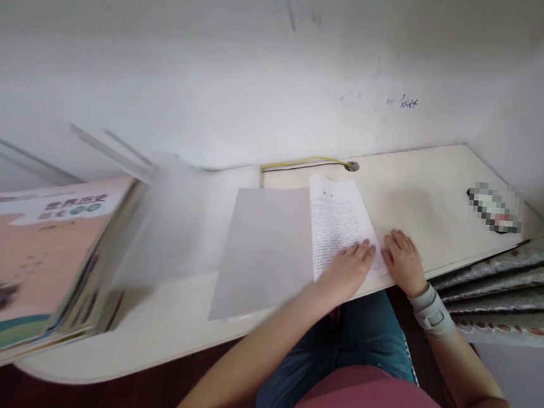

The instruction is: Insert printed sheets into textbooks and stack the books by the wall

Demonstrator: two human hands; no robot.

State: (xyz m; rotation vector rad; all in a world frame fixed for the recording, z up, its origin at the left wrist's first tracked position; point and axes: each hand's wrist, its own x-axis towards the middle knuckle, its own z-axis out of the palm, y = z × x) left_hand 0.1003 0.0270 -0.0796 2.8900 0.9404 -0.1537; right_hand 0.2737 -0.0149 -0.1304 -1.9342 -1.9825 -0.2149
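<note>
From my head camera: a booklet (268,251) lies open on a white desk (170,331) in front of me, plain grey on its left, printed text on its right. My left hand (349,268) rests on the printed page, fingers loosely extended, grasping nothing. My right hand (404,261), its wrist in a pale wrap (431,312), lies unclenched at the page's right edge. A stack of books (33,259) sits far left.
</note>
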